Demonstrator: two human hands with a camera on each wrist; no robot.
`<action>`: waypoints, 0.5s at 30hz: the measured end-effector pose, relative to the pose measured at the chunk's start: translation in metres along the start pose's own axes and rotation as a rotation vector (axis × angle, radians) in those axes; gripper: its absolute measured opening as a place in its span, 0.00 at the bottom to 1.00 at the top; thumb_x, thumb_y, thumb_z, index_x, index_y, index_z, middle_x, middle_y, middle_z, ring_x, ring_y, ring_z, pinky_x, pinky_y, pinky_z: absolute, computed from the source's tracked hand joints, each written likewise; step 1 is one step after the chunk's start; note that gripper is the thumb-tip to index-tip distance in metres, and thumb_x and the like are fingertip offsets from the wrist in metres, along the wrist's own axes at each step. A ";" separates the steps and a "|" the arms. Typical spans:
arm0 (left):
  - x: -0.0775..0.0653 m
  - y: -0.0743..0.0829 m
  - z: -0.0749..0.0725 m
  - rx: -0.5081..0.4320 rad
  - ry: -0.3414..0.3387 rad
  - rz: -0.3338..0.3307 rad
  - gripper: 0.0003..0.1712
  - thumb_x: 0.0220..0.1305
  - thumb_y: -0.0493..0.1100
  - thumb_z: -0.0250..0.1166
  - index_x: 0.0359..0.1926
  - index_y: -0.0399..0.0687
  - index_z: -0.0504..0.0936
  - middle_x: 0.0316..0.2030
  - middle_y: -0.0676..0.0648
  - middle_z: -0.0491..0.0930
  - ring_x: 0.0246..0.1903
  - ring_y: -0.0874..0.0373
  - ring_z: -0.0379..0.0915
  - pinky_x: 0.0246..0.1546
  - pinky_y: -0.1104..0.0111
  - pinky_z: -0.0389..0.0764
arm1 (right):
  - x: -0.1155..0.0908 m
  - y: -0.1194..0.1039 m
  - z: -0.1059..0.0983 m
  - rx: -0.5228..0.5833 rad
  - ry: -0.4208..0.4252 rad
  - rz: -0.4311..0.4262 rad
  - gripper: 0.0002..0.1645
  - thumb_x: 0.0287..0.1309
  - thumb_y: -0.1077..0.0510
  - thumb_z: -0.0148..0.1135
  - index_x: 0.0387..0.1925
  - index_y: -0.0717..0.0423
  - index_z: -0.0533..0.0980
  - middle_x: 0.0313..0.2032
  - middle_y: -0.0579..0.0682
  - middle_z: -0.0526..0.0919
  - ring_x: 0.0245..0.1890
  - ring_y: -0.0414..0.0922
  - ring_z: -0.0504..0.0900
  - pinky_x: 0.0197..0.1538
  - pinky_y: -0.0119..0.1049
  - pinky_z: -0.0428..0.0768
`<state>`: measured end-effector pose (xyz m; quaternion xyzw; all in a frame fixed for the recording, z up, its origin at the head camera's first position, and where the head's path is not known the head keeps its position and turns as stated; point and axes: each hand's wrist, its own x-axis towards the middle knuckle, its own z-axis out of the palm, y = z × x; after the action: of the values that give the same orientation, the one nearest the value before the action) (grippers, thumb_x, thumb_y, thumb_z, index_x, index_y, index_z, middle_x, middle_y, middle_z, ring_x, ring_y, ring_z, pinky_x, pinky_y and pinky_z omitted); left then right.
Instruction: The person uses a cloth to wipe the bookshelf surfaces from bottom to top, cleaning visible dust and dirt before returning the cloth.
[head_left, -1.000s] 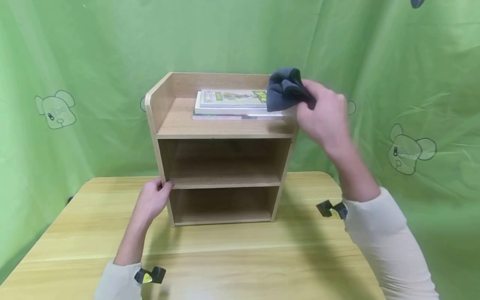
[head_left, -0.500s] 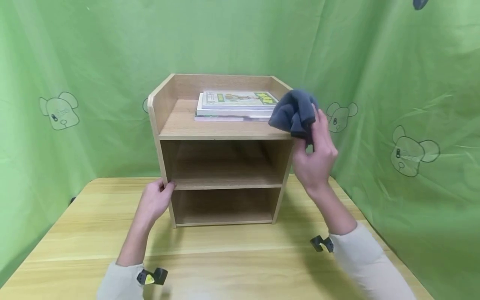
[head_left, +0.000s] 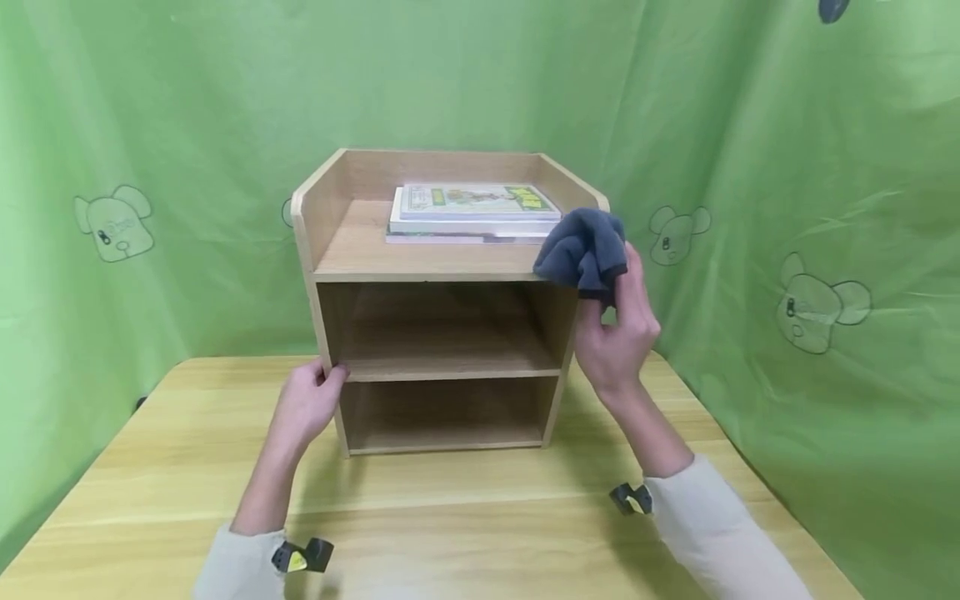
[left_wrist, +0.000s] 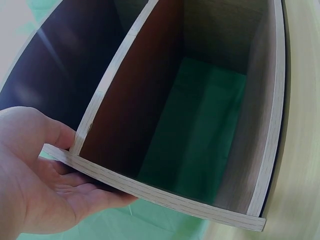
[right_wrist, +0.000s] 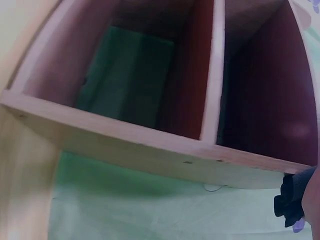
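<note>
A small wooden shelf unit (head_left: 446, 372) stands on the table. My left hand (head_left: 309, 402) grips its left side panel at the middle board; in the left wrist view the thumb (left_wrist: 57, 134) lies inside and the fingers (left_wrist: 95, 197) outside the panel. My right hand (head_left: 617, 337) holds a bunched dark blue-grey cloth (head_left: 581, 250) against the front right corner of the top shelf. In the right wrist view only an edge of the cloth (right_wrist: 295, 195) and part of the hand (right_wrist: 312, 202) show at the lower right. Some right fingers are hidden behind the cloth.
Several stacked books (head_left: 472, 212) lie on the top shelf, left of the cloth. Raised panels border that shelf at the back and sides. The light wood table (head_left: 450, 533) extends in front, and a green curtain (head_left: 480, 75) surrounds the back and sides.
My right hand has come down and toward me with the cloth, from above the right side panel to the shelf's front right corner. My left hand keeps its grip in place.
</note>
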<state>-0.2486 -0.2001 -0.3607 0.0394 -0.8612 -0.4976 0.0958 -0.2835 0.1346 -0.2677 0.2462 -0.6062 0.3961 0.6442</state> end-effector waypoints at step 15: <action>0.000 -0.003 -0.001 0.015 0.004 -0.008 0.19 0.75 0.50 0.51 0.27 0.45 0.68 0.20 0.51 0.64 0.19 0.59 0.58 0.18 0.70 0.63 | 0.112 0.009 0.010 -0.300 -0.560 0.513 0.28 0.64 0.59 0.52 0.64 0.43 0.77 0.60 0.49 0.84 0.46 0.51 0.83 0.43 0.38 0.78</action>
<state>-0.2487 -0.2027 -0.3624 0.0447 -0.8645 -0.4915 0.0954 -0.3024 0.1555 -0.1584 0.0888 -0.8509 0.3688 0.3634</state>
